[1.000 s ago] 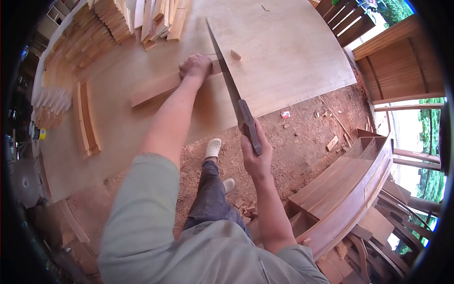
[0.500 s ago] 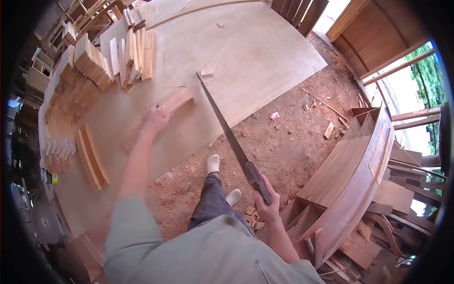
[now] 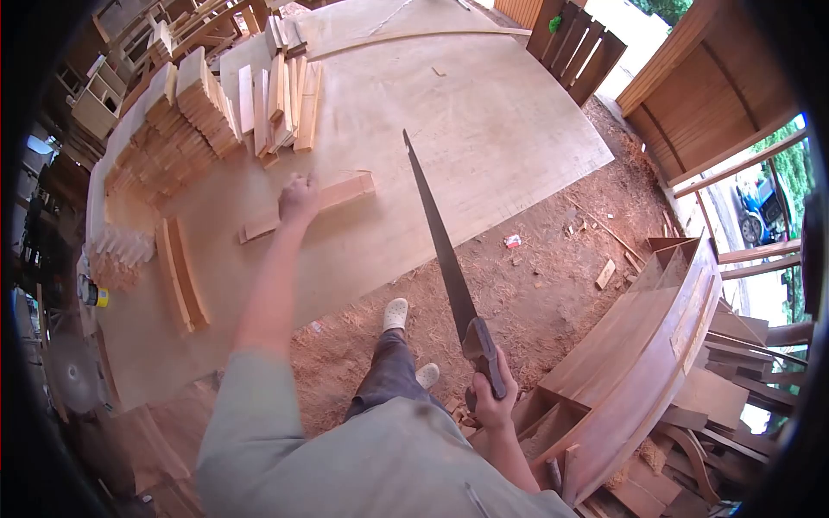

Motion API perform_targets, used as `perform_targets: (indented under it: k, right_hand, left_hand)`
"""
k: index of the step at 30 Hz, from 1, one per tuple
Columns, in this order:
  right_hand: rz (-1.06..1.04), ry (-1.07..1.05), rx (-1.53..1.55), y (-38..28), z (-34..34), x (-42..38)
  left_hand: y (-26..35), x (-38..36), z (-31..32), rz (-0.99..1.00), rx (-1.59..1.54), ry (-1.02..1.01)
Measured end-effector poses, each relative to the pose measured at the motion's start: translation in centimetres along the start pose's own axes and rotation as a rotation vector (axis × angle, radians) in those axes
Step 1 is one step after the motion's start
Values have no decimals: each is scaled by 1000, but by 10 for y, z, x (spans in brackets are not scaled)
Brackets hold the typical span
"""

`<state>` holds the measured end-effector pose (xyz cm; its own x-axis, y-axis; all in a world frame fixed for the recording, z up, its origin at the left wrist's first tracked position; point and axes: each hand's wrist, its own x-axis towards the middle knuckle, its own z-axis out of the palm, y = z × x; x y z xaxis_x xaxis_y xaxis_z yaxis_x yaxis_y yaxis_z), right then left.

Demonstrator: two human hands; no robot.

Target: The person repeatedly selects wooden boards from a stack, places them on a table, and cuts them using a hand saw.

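Note:
My left hand (image 3: 299,198) rests on a reddish wooden board (image 3: 345,191) that lies flat on a large plywood table (image 3: 484,121). My right hand (image 3: 492,399) grips the dark handle of a handsaw (image 3: 439,242). The saw's long blade points up and away over the table's near edge, clear of the board. The board's right end sticks out past my left hand.
Stacks of cut wood pieces (image 3: 194,104) and loose slats (image 3: 285,95) crowd the table's far left. Two curved strips (image 3: 180,274) lie at the left. A curved wooden frame (image 3: 656,337) stands at the right on the sawdust floor (image 3: 535,259). My feet (image 3: 395,314) stand by the table.
The saw has been drawn back off the board and raised, with my right hand pulled down toward my body. My left hand slid along the board, which shifted left on the table.

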<state>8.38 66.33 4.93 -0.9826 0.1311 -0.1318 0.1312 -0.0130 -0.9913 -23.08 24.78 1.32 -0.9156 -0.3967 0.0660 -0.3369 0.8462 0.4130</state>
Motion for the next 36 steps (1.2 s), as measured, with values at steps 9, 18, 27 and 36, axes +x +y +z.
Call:
perform_targets:
  k: [9,18,27,36]
  right_hand:
    - [33,-95,-190,-21,50,28]
    - [1,-100,-205,-39,80,46]
    - [-106,-99,-313,-21,69,7]
    - [-23,-99,-297,-37,84,27]
  left_hand:
    - [68,7,60,81,131,-80]
    - [82,13,42,80,34,-265]
    - [78,15,49,153,70,-272]
    - [84,10,44,143,95,-269]
